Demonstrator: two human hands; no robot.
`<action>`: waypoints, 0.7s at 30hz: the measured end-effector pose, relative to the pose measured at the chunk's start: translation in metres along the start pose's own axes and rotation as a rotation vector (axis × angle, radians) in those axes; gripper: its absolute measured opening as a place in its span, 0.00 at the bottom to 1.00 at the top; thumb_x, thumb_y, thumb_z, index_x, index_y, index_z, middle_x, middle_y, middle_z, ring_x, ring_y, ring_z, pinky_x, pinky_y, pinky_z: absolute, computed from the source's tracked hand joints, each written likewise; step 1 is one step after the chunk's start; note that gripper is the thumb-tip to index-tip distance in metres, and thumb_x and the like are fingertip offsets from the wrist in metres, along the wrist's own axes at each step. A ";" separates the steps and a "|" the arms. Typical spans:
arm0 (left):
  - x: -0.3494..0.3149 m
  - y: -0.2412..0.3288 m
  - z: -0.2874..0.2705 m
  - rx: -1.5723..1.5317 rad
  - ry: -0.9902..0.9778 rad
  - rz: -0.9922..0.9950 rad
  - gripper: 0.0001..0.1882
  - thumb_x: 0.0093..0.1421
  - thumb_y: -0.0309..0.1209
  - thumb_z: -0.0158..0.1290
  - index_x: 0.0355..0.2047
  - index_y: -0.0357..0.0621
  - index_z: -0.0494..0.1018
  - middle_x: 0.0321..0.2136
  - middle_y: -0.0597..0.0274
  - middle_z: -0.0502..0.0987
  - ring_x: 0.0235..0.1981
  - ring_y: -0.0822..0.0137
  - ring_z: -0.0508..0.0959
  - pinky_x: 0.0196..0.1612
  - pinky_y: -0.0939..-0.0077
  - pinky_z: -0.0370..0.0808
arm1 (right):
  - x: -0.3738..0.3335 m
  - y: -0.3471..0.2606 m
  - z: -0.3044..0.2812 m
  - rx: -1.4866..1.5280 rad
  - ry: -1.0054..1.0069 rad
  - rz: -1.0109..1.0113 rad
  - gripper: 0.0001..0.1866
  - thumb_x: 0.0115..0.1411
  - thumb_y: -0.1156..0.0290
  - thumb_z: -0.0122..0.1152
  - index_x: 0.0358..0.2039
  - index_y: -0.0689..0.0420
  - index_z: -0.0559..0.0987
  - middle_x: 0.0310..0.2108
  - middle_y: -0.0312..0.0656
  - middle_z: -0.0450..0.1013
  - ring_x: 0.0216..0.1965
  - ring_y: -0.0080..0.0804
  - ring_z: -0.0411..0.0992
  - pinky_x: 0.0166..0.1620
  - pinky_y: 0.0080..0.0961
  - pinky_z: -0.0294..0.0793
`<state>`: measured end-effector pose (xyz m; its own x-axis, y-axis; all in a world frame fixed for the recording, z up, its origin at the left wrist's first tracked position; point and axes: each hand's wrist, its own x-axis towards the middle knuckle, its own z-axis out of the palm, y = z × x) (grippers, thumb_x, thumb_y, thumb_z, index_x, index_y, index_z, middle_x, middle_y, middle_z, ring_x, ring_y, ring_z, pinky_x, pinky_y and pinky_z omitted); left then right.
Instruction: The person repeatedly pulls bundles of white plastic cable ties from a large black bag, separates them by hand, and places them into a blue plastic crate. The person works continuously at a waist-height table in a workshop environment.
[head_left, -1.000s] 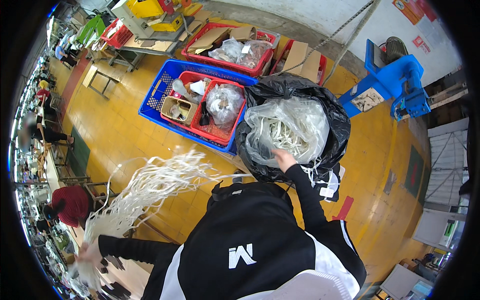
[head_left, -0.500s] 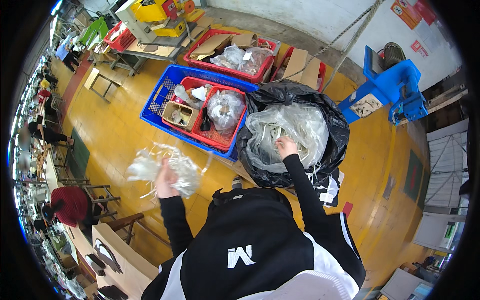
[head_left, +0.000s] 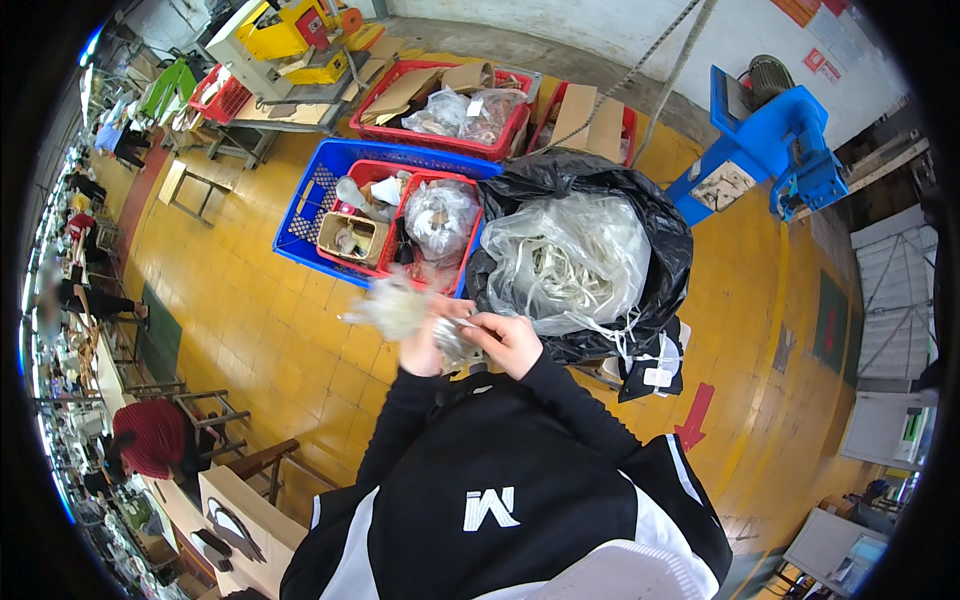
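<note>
My left hand [head_left: 422, 348] is closed around a bundle of whitish, ribbon-like strips [head_left: 392, 308], whose loose ends spread out to the left, blurred by motion. Close beside it, my right hand [head_left: 508, 343] pinches at the near end of the same bundle, fingers closed. To the right of both hands, a clear plastic bag [head_left: 618, 235] lies open inside a black plastic bag [head_left: 672, 225]. A tangle of similar pale strips [head_left: 568, 275] fills its middle, and a few strips hang over its near edge.
Left of the bags stands a blue crate [head_left: 322, 160] with red baskets [head_left: 408, 222] inside. Behind are a red crate [head_left: 510, 150] with bags and cardboard, and a cardboard-topped red bin [head_left: 598, 125]. A blue machine [head_left: 800, 130] stands right. A seated person [head_left: 155, 440] works at left.
My right hand has left the clear bag and come to the bundle in my left hand. The left hand has moved right, bringing the bundle in front of my chest.
</note>
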<state>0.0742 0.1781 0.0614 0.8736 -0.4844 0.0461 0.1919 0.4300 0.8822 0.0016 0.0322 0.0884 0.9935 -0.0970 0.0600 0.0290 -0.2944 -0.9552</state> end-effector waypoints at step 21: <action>-0.235 0.310 -0.184 0.661 2.100 1.277 0.17 0.60 0.36 0.38 0.20 0.38 0.66 0.15 0.61 0.69 0.20 0.69 0.72 0.24 0.76 0.70 | 0.021 0.280 -0.072 -0.473 0.316 0.352 0.11 0.51 0.69 0.53 0.34 0.54 0.78 0.33 0.48 0.73 0.34 0.42 0.73 0.38 0.34 0.71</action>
<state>0.0110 0.5654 0.2375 -0.3847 0.8023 0.4564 -0.2278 -0.5617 0.7954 0.0222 -0.1210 -0.1569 0.8524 -0.5165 -0.0812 -0.4141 -0.5721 -0.7080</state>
